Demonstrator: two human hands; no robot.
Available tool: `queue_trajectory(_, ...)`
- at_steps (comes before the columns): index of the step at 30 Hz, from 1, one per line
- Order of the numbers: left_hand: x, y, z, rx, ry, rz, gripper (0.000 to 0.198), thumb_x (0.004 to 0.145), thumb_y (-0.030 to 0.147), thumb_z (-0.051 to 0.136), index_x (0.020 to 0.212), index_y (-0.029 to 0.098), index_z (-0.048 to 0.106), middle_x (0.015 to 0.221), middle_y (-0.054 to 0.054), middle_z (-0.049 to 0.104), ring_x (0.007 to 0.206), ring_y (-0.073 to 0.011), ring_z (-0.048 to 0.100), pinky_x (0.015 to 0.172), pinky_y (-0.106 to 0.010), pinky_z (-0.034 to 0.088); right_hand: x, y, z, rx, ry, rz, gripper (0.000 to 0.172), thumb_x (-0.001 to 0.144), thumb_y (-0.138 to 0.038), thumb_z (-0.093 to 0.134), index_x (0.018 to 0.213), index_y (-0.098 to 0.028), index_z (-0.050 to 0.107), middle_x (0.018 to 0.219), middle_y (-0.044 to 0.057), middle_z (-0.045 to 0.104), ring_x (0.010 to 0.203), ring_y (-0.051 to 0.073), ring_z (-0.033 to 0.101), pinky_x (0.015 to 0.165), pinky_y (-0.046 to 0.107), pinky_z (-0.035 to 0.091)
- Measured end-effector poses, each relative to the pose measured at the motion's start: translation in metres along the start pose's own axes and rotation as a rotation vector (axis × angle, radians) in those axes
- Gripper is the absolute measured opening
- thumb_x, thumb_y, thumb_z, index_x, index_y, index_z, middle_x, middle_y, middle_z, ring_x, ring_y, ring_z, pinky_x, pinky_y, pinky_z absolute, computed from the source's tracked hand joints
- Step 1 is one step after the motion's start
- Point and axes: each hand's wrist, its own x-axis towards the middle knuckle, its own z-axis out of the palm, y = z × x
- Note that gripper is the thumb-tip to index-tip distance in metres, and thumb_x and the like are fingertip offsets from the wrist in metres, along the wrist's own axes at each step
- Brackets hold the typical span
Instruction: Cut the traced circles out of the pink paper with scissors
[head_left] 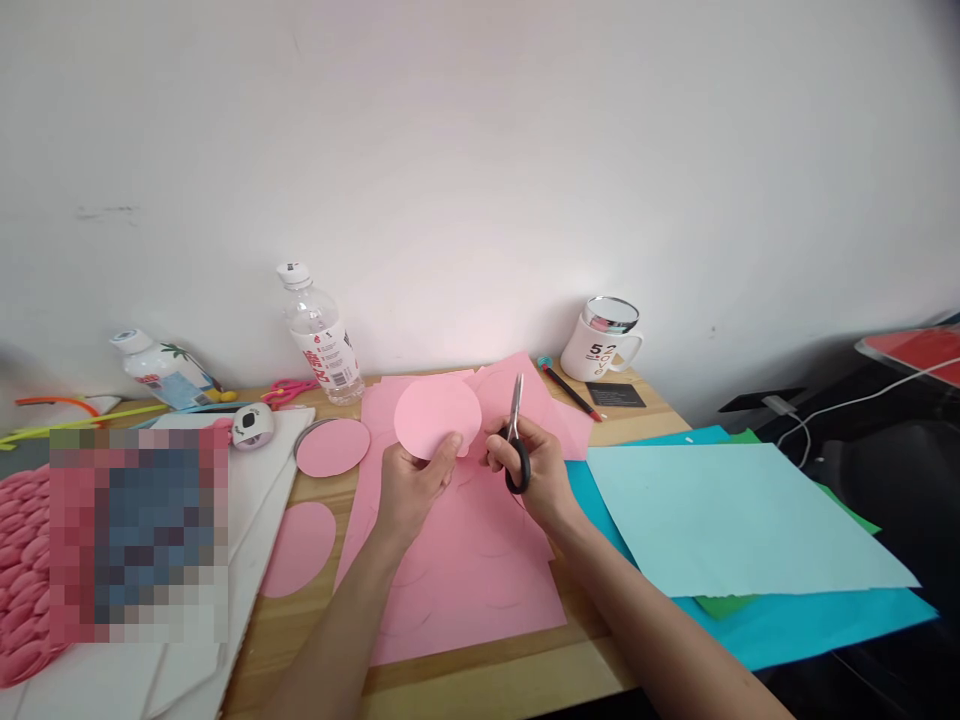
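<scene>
My left hand (420, 480) pinches a round pink paper disc (437, 412) by its lower edge, thumb on top. To its right, my right hand (536, 465) grips scissors (516, 430) with black handles, the metal blades pointing up and apart from the disc. Beneath both hands lie pink paper sheets (465, 590) with faint curved pencil lines. At the left, a small stack of cut pink discs (334, 447) sits on the wooden table (525, 690), and another pink disc (300, 548) lies nearer me.
A water bottle (324, 345) and a white mug (602, 345) stand by the wall. A pencil (570, 388) and a black card (615, 395) lie near the mug. Light blue paper (742, 520) covers the right side. White boards (255, 540) and a pink woven item (26, 560) are at left.
</scene>
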Motion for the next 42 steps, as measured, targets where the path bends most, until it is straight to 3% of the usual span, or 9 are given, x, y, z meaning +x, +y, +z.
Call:
queue_trajectory(4,0.006,-0.001,-0.002,-0.125,0.217,0.030,0.043,0.077,0.034,0.064,0.044,0.018,0.042,0.040,0.006,0.040,0.039,-0.0057,0.034,0.043,-0.024,0.029,0.000,-0.010,0.000,0.014,0.290,-0.063,0.042,0.078,-0.033,0.065,0.114,-0.021,0.047,0.055,-0.007,0.056,0.051,0.013,0.055,0.054,0.027,0.045)
queue_trajectory(8,0.017,-0.004,-0.006,-0.381,0.486,-0.078,0.027,0.067,0.031,0.073,0.058,0.015,0.055,0.053,0.003,0.056,0.044,-0.0072,0.046,0.051,-0.025,0.042,0.004,-0.014,-0.007,0.059,0.431,-0.047,0.033,0.080,-0.041,0.064,0.100,-0.019,0.051,0.066,0.000,0.067,0.052,0.013,0.056,0.055,0.028,0.048)
queue_trajectory(15,0.017,-0.011,-0.005,-0.216,0.322,-0.176,0.036,0.069,0.030,0.073,0.097,0.014,0.058,0.095,-0.012,0.068,0.080,-0.0174,0.065,0.081,-0.036,0.051,0.012,-0.006,-0.013,0.094,0.443,0.165,0.036,0.068,-0.045,0.074,0.077,-0.012,0.062,0.068,0.007,0.069,0.047,0.010,0.052,0.049,0.026,0.045)
queue_trajectory(20,0.011,-0.019,-0.001,0.278,0.170,0.120,0.069,0.068,0.029,0.073,0.129,0.023,0.041,0.136,-0.015,0.051,0.125,-0.0274,0.047,0.100,-0.046,0.038,0.011,-0.009,-0.011,0.071,0.418,0.137,0.028,0.071,-0.039,0.071,0.070,-0.013,0.062,0.061,0.003,0.064,0.048,0.009,0.051,0.047,0.023,0.043)
queue_trajectory(25,0.012,-0.029,0.000,0.437,0.086,0.103,0.088,0.073,0.043,0.066,0.145,0.020,0.019,0.146,-0.023,0.036,0.132,-0.0328,0.039,0.103,-0.054,0.029,0.008,-0.010,-0.007,0.117,0.296,-0.017,0.024,0.076,-0.036,0.068,0.067,-0.016,0.058,0.050,-0.004,0.055,0.047,0.009,0.051,0.048,0.022,0.044)
queue_trajectory(30,0.015,-0.028,-0.003,0.387,0.192,0.068,0.082,0.064,0.042,0.073,0.136,0.021,0.038,0.123,-0.016,0.058,0.116,-0.0321,0.051,0.090,-0.046,0.039,0.006,-0.001,-0.003,0.241,-0.061,0.044,0.024,0.080,-0.038,0.065,0.071,-0.017,0.060,0.048,-0.006,0.053,0.042,0.008,0.045,0.057,0.027,0.050)
queue_trajectory(33,0.017,-0.025,-0.005,0.250,0.243,0.056,0.054,0.058,0.035,0.078,0.107,0.020,0.061,0.087,-0.004,0.066,0.087,-0.0244,0.060,0.077,-0.036,0.042,0.005,0.001,-0.004,0.250,-0.270,0.074,0.023,0.082,-0.040,0.063,0.078,-0.017,0.062,0.050,-0.006,0.055,0.044,0.009,0.047,0.066,0.032,0.052)
queue_trajectory(37,0.017,-0.018,-0.006,-0.121,0.218,0.038,0.024,0.068,0.039,0.071,0.071,0.019,0.059,0.066,0.002,0.060,0.062,-0.0139,0.054,0.063,-0.029,0.042,0.000,0.002,-0.002,0.224,-0.452,-0.001,0.026,0.083,-0.042,0.063,0.094,-0.020,0.057,0.063,-0.002,0.062,0.059,0.013,0.057,0.072,0.035,0.050)
queue_trajectory(42,0.014,-0.006,-0.001,-0.571,0.121,-0.019,0.031,0.060,0.034,0.079,0.081,0.017,0.064,0.085,-0.004,0.071,0.080,-0.0174,0.063,0.074,-0.033,0.048,-0.005,0.004,0.002,0.201,-0.191,-0.246,0.023,0.088,-0.043,0.056,0.095,-0.021,0.055,0.066,0.001,0.065,0.065,0.017,0.060,0.073,0.037,0.049)
